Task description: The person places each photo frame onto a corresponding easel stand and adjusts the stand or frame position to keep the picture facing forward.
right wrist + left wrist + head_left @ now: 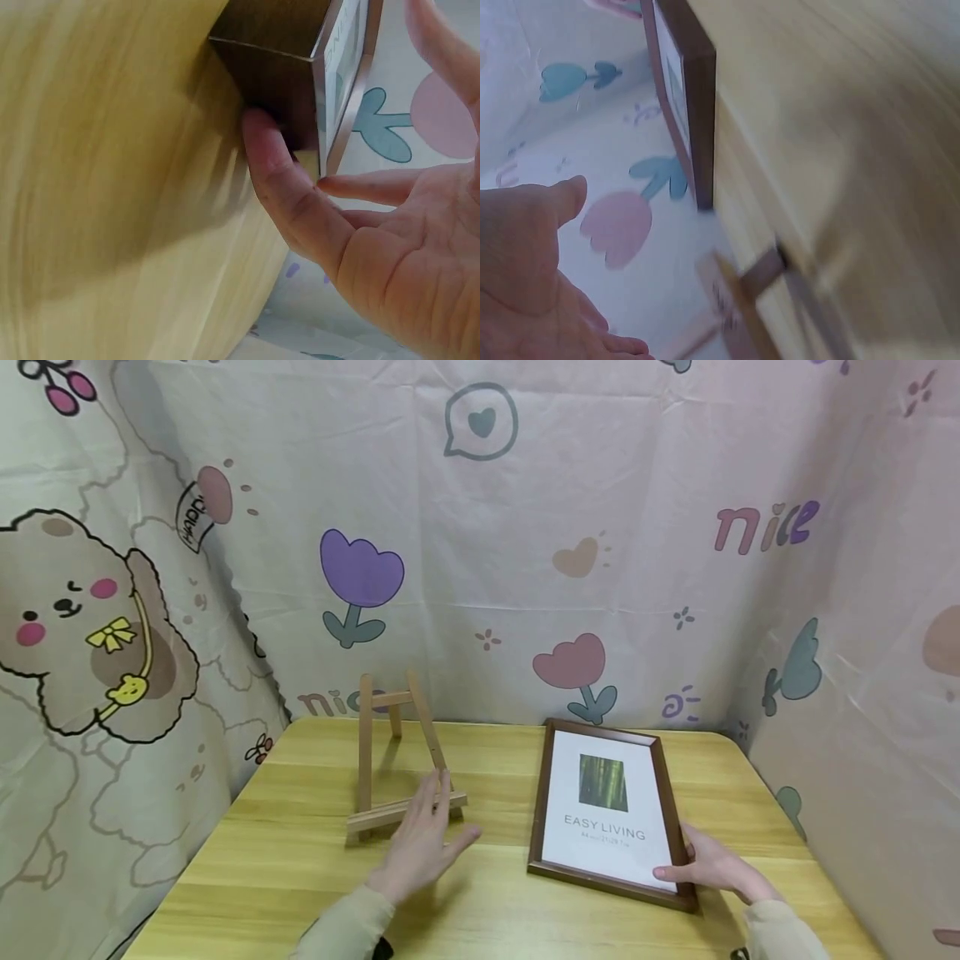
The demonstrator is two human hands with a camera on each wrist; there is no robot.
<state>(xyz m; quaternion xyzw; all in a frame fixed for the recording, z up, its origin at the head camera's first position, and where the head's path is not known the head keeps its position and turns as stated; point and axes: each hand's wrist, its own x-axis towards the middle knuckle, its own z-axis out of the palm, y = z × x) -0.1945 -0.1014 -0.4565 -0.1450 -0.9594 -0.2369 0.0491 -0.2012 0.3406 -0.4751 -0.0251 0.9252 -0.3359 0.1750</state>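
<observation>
A small wooden easel [365, 743] stands upright on the left part of the table. My left hand [422, 846] is in front of its ledge, fingers extended and thumb spread, holding nothing. In the left wrist view, the palm [525, 277] faces the camera beside part of the easel [739, 311]. To the right lies a brown picture frame [538, 802], face up, with a white "EASY LIVING" insert. My right hand [716, 866] holds its near right edge, thumb over the face. Fingers [300, 206] curl against the frame's side [277, 82] in the right wrist view.
The yellow wood-grain table [247, 860] has rounded far corners. A patterned cloth [480, 527] hangs behind it and along both sides, close to the table edges. Between easel and picture frame shows a strip of tabletop.
</observation>
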